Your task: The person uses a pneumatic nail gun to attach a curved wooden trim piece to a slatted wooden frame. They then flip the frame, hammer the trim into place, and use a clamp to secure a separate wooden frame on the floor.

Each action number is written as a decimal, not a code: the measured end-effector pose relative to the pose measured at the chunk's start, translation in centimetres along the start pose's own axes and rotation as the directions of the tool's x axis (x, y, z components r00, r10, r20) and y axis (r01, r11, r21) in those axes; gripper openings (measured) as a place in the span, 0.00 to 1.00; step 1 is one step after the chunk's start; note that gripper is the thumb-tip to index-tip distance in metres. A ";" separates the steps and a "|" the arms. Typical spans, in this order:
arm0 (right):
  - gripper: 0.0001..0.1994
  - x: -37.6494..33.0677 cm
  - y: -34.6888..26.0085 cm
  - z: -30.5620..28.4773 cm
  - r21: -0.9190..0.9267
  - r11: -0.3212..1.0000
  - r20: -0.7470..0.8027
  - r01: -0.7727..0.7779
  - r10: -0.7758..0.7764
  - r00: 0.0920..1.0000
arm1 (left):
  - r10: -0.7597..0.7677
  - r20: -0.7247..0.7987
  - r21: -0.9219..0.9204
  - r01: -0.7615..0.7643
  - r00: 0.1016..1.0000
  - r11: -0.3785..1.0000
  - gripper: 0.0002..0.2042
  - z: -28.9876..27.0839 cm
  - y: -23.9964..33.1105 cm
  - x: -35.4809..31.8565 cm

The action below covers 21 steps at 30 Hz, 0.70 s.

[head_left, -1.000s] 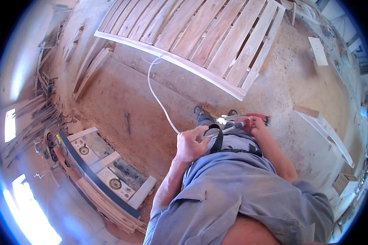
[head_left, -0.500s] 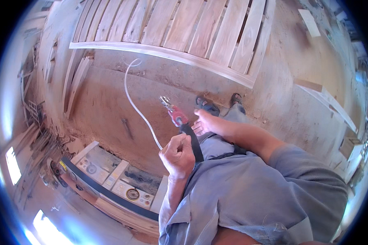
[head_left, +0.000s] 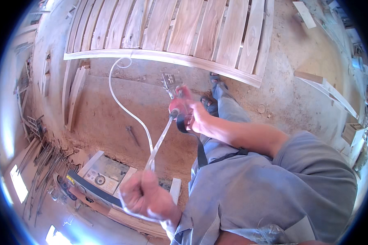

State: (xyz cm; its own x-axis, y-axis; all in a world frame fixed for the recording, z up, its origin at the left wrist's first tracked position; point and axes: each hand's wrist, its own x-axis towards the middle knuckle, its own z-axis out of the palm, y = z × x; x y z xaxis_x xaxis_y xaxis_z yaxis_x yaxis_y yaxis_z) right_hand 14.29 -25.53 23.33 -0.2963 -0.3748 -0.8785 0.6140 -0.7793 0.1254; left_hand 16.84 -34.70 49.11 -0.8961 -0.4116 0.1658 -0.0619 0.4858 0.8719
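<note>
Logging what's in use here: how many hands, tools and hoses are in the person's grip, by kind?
Hands: 2, left hand and right hand
Red air tool: 1
Clear hose: 1
Total: 4

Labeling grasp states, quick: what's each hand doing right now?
Left hand: closed in a fist on the clear air hose.
Right hand: closed on the red pneumatic nail gun.

Layout: tool ahead, hose trailing left.
Right hand [head_left: 198, 118] is holding nail gun [head_left: 176, 98] before slatted panel [head_left: 180, 36]; left hand [head_left: 145, 198] is gripping hose [head_left: 129, 112] nearer, above machine [head_left: 104, 177].
</note>
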 end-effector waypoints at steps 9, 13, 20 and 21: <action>0.20 3.7 -13.9 -4.7 0.403 0.915 0.227 0.005 -0.106 0.968 | -0.260 0.046 0.288 0.236 0.965 0.928 0.05 -2.8 -3.4 -2.1; 0.07 1.1 -18.3 -5.5 0.154 0.968 -0.039 0.200 -0.196 0.980 | -0.545 0.347 0.411 0.398 0.763 0.820 0.15 -3.8 -9.5 -2.7; 0.05 1.2 -20.3 -6.6 -0.299 0.914 -0.123 0.275 -0.322 0.939 | -0.518 0.616 0.580 0.104 0.593 0.808 0.18 -1.3 -18.1 -2.0; 0.04 1.3 -20.2 -6.5 -0.289 0.919 -0.120 0.270 -0.314 0.942 | -0.472 0.665 0.549 0.050 0.579 0.834 0.16 -1.3 -19.2 -1.6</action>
State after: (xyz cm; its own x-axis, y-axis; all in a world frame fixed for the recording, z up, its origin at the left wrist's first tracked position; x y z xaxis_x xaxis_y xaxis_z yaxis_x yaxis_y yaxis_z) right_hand 6.26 -6.97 16.61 -0.3842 -0.0476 -0.9220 0.6951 -0.6722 -0.2550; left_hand 20.08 -44.36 32.74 -0.7817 0.0446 -0.6221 -0.3378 0.8082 0.4824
